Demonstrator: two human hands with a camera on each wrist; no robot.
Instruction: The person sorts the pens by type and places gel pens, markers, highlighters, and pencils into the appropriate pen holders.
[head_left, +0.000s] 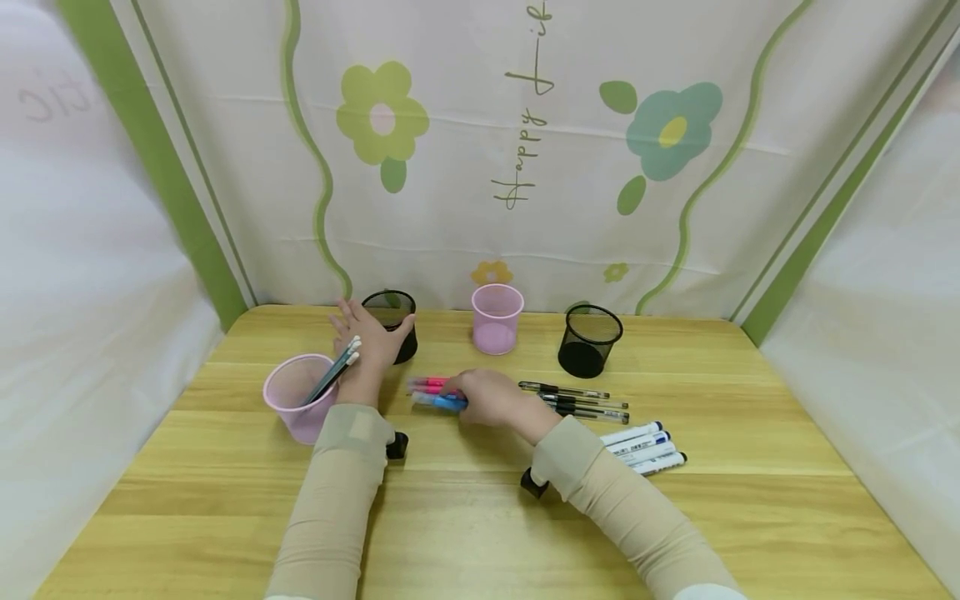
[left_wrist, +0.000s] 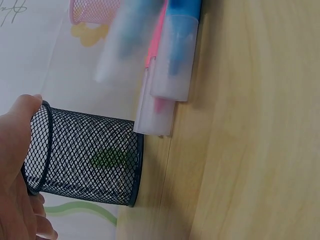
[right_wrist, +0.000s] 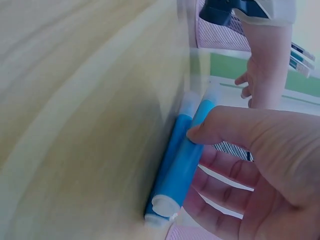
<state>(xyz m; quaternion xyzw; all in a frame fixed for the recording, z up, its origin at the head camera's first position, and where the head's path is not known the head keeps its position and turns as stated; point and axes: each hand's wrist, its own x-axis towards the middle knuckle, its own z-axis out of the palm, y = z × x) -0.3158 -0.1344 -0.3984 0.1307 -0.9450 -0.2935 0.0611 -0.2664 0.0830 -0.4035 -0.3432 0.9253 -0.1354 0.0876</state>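
Observation:
My left hand (head_left: pixel 375 343) grips the rim of a black mesh pen cup (left_wrist: pixel 95 155), which stands near the table's back edge. Thumb and fingers lie on opposite sides of the rim. At the middle of the table, my right hand (head_left: pixel 487 396) pinches a blue marker (right_wrist: pixel 182 167) between thumb and fingers, its near end slightly raised. A second blue marker (right_wrist: pixel 175 135) lies right beside it on the tabletop. Next to these are pink markers (head_left: pixel 430 382) with translucent caps, partly hidden by the right hand.
A pink mesh cup (head_left: pixel 300 421) with several pencils (head_left: pixel 333 372) stands left of my left arm. Another pink cup (head_left: pixel 495 333) and a black cup (head_left: pixel 583 358) stand at the back. Black pens (head_left: pixel 588 408) and white markers (head_left: pixel 645 450) lie on the right.

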